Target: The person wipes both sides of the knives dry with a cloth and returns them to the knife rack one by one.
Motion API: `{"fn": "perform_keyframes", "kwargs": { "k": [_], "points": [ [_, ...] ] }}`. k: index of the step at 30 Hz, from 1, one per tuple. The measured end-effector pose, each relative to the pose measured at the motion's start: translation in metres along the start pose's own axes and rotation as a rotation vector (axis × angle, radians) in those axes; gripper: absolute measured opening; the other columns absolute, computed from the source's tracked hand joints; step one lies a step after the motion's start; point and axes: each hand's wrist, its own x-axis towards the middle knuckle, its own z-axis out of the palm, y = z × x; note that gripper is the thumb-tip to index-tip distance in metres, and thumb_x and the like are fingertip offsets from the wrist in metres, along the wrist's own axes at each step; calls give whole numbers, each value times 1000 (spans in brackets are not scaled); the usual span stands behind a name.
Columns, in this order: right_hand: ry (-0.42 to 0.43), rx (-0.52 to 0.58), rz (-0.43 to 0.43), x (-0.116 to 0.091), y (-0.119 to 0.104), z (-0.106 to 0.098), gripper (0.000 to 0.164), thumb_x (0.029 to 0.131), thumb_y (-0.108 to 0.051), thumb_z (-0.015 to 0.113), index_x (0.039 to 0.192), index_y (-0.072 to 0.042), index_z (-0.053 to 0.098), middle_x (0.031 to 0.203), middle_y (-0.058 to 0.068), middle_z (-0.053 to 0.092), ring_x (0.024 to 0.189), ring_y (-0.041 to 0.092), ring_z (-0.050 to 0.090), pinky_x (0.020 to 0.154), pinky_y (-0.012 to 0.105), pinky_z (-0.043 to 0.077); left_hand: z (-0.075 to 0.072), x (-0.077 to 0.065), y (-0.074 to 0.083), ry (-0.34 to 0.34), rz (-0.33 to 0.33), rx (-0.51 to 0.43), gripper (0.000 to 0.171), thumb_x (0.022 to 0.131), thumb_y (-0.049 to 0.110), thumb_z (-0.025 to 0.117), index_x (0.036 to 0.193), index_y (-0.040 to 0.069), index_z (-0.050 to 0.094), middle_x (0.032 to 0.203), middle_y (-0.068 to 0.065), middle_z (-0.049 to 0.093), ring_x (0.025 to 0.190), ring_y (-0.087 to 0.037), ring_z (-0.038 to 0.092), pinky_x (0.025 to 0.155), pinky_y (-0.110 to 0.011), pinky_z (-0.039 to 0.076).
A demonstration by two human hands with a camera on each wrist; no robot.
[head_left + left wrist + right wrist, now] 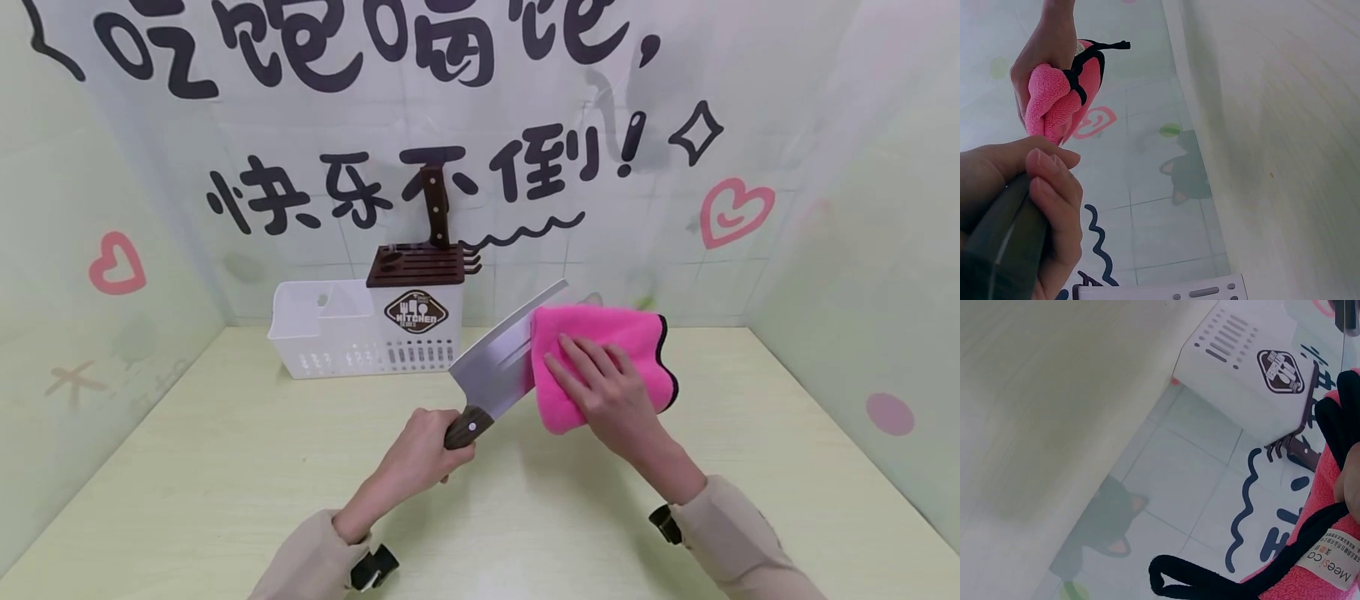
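My left hand (420,454) grips the dark wooden handle of a cleaver (498,362), its broad steel blade slanting up and to the right above the table. Folded over the far part of the blade is a pink towel (626,329) with black edging, hiding the blade's tip end. My right hand (615,404) holds this towel from outside, fingers on its near face. In the left wrist view, the towel (1054,94) appears doubled over in that hand. A white label and a black loop hang at the towel's edge in the right wrist view.
Behind the cleaver, against the back wall, stands a white knife holder (416,321) with a brown slotted top and side hooks. A brown-handled knife (436,208) stands in it. An attached white basket (322,329) extends left. Printed walls enclose the pale table (225,467).
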Motion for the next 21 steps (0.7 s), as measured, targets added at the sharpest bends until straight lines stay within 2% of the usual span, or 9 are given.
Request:
{"fn": "perform_keyframes", "kwargs": {
  "k": [3, 5, 8, 11, 12, 13, 18, 21],
  "points": [
    [-30, -39, -23, 3, -5, -1, 43, 72, -5, 66, 115, -7, 60, 116, 19, 56, 104, 34, 53, 79, 44, 45, 0, 0, 0, -2, -1, -3, 9, 74, 2, 58, 68, 2, 52, 53, 0, 49, 34, -3, 45, 32, -20, 38],
    [-45, -50, -34, 5, -7, -2, 44, 72, -7, 67, 115, -8, 60, 117, 18, 55, 105, 33, 53, 81, 43, 45, 1, 0, 1, 0, -1, -4, 10, 74, 2, 59, 67, 2, 52, 53, 0, 49, 34, -3, 45, 32, -20, 38],
    [-51, -63, -53, 7, -11, -4, 30, 87, -9, 49, 115, -9, 60, 118, 16, 56, 107, 31, 52, 82, 41, 44, 1, 1, 1, 3, -3, -5, 10, 74, 2, 59, 67, 3, 51, 53, 0, 49, 34, -3, 45, 32, -20, 38],
    [-44, -57, -75, 8, -14, -3, 37, 94, -12, 30, 115, -9, 60, 118, 16, 56, 107, 30, 53, 83, 41, 44, 1, 1, 1, 2, -10, -2, 10, 74, 3, 59, 67, 3, 51, 53, 0, 49, 34, -3, 45, 32, -20, 38],
    [-43, -57, -82, 9, -15, -3, 40, 94, -12, 26, 115, -10, 60, 117, 16, 56, 107, 30, 53, 83, 41, 44, 1, 1, 1, 1, -11, -2, 10, 74, 3, 59, 67, 3, 51, 53, 0, 49, 34, -3, 45, 32, -20, 38],
    [-45, -56, -89, 9, -17, -3, 40, 94, -12, 27, 115, -10, 60, 118, 15, 56, 107, 29, 53, 83, 41, 44, 1, 1, 1, 0, -11, -1, 11, 74, 3, 59, 67, 3, 51, 53, 0, 49, 34, -3, 45, 32, -20, 38],
    [-48, -51, -135, 9, -24, -1, 31, 89, -13, 45, 116, -10, 60, 118, 15, 56, 108, 28, 53, 83, 39, 46, 1, 2, 1, 0, -7, -5, 10, 74, 3, 59, 67, 3, 52, 52, 0, 49, 34, -3, 45, 32, -20, 37],
    [-39, -52, -168, 10, -29, 0, 31, 88, -12, 46, 115, -10, 60, 118, 14, 56, 108, 28, 53, 83, 38, 46, 1, 2, 1, 1, -7, -8, 10, 74, 3, 59, 67, 3, 52, 51, 1, 49, 34, -3, 45, 32, -20, 37]
  ]
}}
